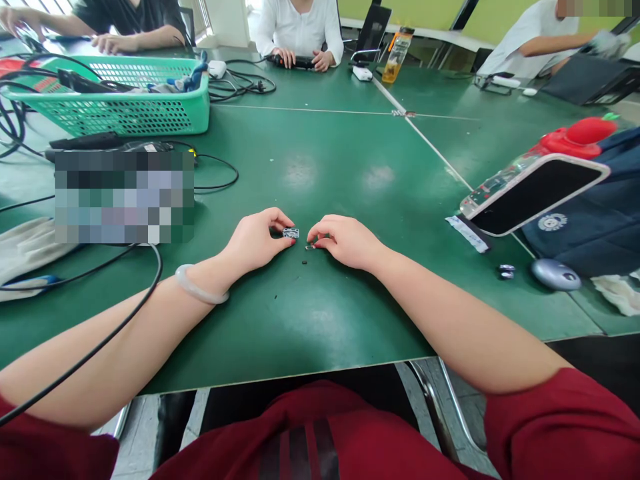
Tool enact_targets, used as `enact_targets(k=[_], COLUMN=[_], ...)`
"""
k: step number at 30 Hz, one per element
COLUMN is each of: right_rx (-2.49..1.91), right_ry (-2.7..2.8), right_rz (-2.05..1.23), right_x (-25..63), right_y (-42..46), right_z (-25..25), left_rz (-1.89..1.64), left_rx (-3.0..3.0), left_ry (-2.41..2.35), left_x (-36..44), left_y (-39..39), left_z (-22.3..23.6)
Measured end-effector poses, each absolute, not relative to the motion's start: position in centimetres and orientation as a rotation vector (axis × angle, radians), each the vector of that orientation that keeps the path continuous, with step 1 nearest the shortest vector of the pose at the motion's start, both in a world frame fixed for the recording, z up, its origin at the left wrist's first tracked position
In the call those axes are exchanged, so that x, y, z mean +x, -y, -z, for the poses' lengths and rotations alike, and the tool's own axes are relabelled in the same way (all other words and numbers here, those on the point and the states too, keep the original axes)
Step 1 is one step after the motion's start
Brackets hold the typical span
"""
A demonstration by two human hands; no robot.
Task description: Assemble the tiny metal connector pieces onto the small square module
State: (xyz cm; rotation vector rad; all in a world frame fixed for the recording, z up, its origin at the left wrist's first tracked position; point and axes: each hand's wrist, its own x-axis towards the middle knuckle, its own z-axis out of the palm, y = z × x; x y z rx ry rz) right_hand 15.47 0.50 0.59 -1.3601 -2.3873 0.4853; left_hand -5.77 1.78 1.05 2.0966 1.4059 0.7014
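Observation:
Between the thumb and fingers of my left hand is a small rectangular piece with a dark and white pattern; its kind is too small to make out. Just to its right, my right hand pinches a tiny, light-edged piece close to the tabletop. The two hands are a short gap apart. A tiny black piece lies on the green table just below them, and a smaller dark speck sits nearer to me.
A green basket of cables stands at the back left. Black cable crosses over my left forearm. On the right are a propped phone, a mouse and a dark blue bag. Several people sit across the table; a bottle stands there.

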Motion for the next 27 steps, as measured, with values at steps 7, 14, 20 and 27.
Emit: enact_targets(k=[7, 14, 20, 27], right_rx=[-1.343, -1.353, -1.361, -1.161], right_ry=[2.402, 2.399, 2.334, 2.153], right_rz=[-0.462, -0.408, -0.309, -0.427], right_x=[15.5, 15.3, 15.1, 13.9], right_y=[-0.5, -0.3, 0.3, 0.9], right_z=[-0.6, -0.7, -1.4, -1.6], left_rz=[-0.692, -0.688, -0.672, -0.655], left_rx=[2.086, 2.086, 2.106, 2.154], left_ry=[-1.398, -1.387, -1.335, -1.25], left_x=[-5.8, -5.8, -5.5, -5.2], left_y=[-1.7, -1.7, -1.2, -1.0], left_z=[-1.1, -1.2, -1.8, -2.1])
